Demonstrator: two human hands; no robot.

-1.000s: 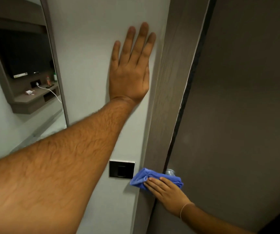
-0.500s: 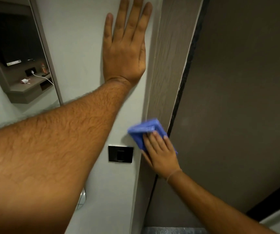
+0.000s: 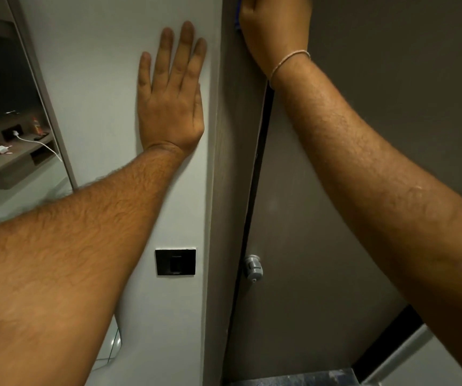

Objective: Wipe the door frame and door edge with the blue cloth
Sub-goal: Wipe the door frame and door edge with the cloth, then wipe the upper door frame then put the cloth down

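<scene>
My left hand (image 3: 171, 98) lies flat on the pale wall, fingers spread, holding nothing. My right hand (image 3: 274, 26) is raised to the top of the view, pressed against the brown door frame (image 3: 235, 162) and the dark door edge (image 3: 256, 190). Only a thin sliver of the blue cloth (image 3: 238, 15) shows at the hand's left side; the rest is hidden under the hand and cut off by the frame's top. A thin bracelet circles the right wrist. The brown door (image 3: 321, 246) fills the right.
A grey door knob (image 3: 253, 267) sits low on the door edge. A black wall switch (image 3: 175, 261) is left of the frame. A mirror at left (image 3: 15, 107) reflects a shelf with a charger. Floor shows at the bottom.
My right hand has slid the cloth up the frame from knob height to the top of the view. The left hand has stayed pressed on the wall.
</scene>
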